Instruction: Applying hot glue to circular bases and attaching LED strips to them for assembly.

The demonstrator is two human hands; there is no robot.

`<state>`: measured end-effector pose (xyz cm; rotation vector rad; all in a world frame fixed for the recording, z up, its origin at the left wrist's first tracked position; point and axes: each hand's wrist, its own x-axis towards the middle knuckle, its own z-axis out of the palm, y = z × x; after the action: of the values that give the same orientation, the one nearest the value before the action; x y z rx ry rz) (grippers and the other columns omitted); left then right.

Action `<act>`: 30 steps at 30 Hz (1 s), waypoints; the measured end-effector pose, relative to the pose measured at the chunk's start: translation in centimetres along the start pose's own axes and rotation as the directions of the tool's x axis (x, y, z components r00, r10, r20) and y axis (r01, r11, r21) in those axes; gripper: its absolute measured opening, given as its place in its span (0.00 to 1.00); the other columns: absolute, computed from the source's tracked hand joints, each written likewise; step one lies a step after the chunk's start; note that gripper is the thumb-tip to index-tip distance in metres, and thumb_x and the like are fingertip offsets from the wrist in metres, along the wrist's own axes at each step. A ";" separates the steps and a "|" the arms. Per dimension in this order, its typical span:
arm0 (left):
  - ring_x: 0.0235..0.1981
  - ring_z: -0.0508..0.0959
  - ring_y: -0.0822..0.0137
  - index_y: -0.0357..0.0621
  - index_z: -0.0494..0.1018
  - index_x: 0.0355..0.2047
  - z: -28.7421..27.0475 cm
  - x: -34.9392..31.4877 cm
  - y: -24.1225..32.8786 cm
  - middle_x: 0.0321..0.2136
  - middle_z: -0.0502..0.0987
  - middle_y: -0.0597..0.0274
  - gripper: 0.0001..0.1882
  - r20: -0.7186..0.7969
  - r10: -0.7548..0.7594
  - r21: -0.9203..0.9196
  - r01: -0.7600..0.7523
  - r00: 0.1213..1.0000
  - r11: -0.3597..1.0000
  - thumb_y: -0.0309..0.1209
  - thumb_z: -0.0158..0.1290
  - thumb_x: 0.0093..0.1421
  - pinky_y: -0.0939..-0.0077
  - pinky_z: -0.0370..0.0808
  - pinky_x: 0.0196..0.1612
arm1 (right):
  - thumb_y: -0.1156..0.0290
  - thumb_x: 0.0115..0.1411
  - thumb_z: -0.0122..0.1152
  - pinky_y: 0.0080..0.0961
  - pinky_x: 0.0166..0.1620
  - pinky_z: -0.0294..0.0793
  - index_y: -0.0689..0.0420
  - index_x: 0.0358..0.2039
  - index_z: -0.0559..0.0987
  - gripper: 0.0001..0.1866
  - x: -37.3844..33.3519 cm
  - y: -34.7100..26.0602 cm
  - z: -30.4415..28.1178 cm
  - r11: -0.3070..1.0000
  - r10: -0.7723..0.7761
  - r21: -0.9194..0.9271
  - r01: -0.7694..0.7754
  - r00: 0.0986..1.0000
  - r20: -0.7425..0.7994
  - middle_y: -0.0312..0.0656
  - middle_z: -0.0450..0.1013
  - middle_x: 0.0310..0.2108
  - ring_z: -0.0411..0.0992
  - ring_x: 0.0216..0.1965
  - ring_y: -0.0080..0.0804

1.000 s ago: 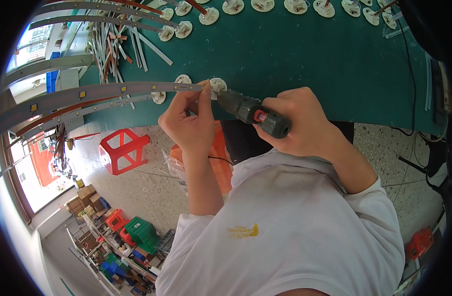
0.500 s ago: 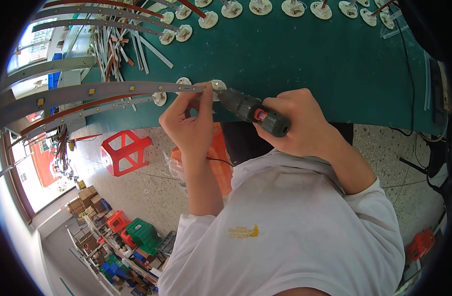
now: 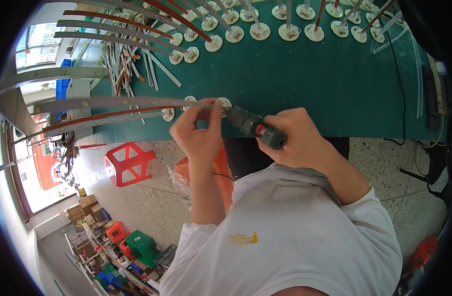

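Observation:
Near the front edge of the green table, my left hand (image 3: 197, 137) pinches the end of a long grey LED strip (image 3: 142, 101) between thumb and fingers. The strip stretches off to the left and looks blurred. My right hand (image 3: 302, 138) is wrapped round a dark electric screwdriver (image 3: 245, 121). Its tip points at the strip's end, beside a small white round base (image 3: 225, 102); the exact contact is hidden by my fingers and the tool. Just left of my left hand, another white base (image 3: 167, 114) carries a strip.
Rows of white bases with upright strips (image 3: 260, 31) line the table's (image 3: 285, 79) far side. Loose strips (image 3: 122, 69) lie piled at the left. A black cable (image 3: 402, 98) runs down the right side. A red stool (image 3: 129, 163) stands on the floor, left of an orange bag (image 3: 221, 170).
The whole view has shifted, so table and hands sit lower in the picture and more far bases show. The held strip has become blurred. Both hands keep their grips.

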<state>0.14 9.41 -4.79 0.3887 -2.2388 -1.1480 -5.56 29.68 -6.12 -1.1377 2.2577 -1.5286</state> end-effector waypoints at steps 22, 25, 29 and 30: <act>0.18 0.77 0.75 0.37 0.80 0.28 -1.0 1.1 4.5 0.18 0.79 0.62 0.03 -0.057 0.215 0.325 -0.186 0.975 0.927 0.22 0.64 0.55 0.83 0.71 0.24 | 0.68 0.50 0.68 0.42 0.25 0.70 0.56 0.22 0.76 0.09 -0.6 -0.9 -0.2 0.999 0.037 0.016 -0.037 0.999 0.008 0.48 0.70 0.16 0.73 0.21 0.51; 0.19 0.78 0.74 0.36 0.81 0.31 -1.0 1.6 4.1 0.19 0.80 0.60 0.03 -0.016 0.205 0.312 -0.190 0.979 0.931 0.23 0.62 0.58 0.82 0.73 0.26 | 0.69 0.50 0.68 0.41 0.26 0.70 0.57 0.22 0.76 0.09 -0.2 -0.3 -0.2 0.999 0.011 0.036 -0.011 1.000 0.000 0.48 0.70 0.17 0.72 0.22 0.52; 0.23 0.82 0.71 0.34 0.81 0.36 -1.5 2.0 3.7 0.24 0.82 0.57 0.05 0.047 0.157 0.203 -0.163 0.986 0.966 0.23 0.58 0.61 0.79 0.76 0.29 | 0.70 0.51 0.68 0.40 0.26 0.69 0.58 0.22 0.76 0.09 0.0 -0.3 -0.5 0.998 -0.006 0.054 0.008 0.999 -0.040 0.49 0.71 0.18 0.72 0.22 0.53; 0.23 0.82 0.71 0.34 0.81 0.36 -1.4 2.1 3.6 0.24 0.82 0.57 0.05 0.051 0.143 0.212 -0.150 0.988 0.966 0.23 0.58 0.61 0.79 0.76 0.29 | 0.70 0.51 0.68 0.40 0.25 0.69 0.58 0.22 0.76 0.09 0.2 -0.1 -0.5 0.999 -0.020 0.035 0.021 0.999 -0.044 0.49 0.72 0.18 0.72 0.22 0.53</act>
<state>-0.63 9.59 -0.43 0.2843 -2.3874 -0.8453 -5.95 29.87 -5.70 -1.1321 2.2436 -1.6106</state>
